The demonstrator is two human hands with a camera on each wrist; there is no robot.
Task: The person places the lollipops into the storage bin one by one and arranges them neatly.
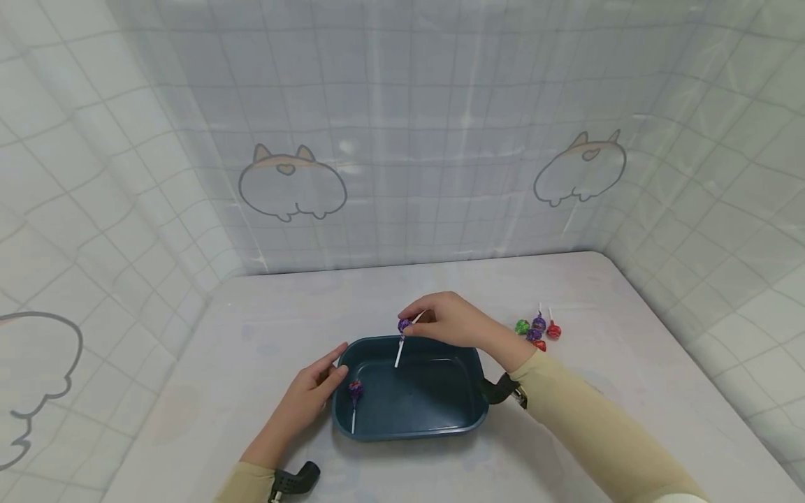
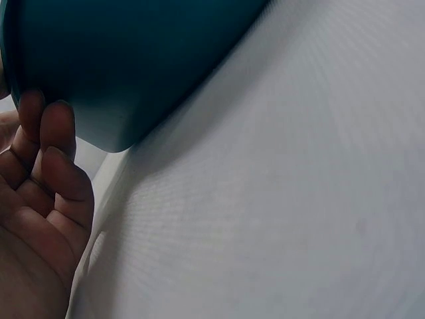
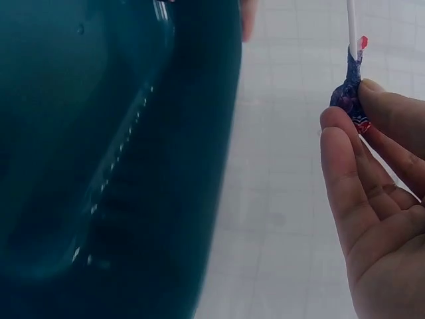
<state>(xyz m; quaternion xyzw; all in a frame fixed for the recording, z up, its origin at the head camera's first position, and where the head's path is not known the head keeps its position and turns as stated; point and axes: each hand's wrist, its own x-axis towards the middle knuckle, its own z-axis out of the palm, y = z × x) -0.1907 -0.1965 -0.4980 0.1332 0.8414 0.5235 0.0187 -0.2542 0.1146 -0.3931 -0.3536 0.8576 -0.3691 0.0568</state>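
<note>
Pale yellow sleeves come nearest, reaching in from the lower edge. Beyond them a grid-patterned backdrop carries cartoon outlines of animals seen from behind, with a small heart on each of the two at the back. Before it spreads a whitish tabletop, on which sits a dark teal tray, oblong, glossy and round-cornered. The left hand holds the tray at its left end, thumb over the rim, partly bent fingers against the outer wall. The right hand, thumb and fingertips nearly together, pinches a lollipop by its wrapped head above the tray's far part, white stick slanting down. Its crinkled wrapper is blue-purple with red; white marks there may be lettering, too blurred to read. Green, purple and red lollipops lie clustered on the tabletop at right. One more purple-and-red lollipop lies inside the tray, at left, stick toward the near rim.
</note>
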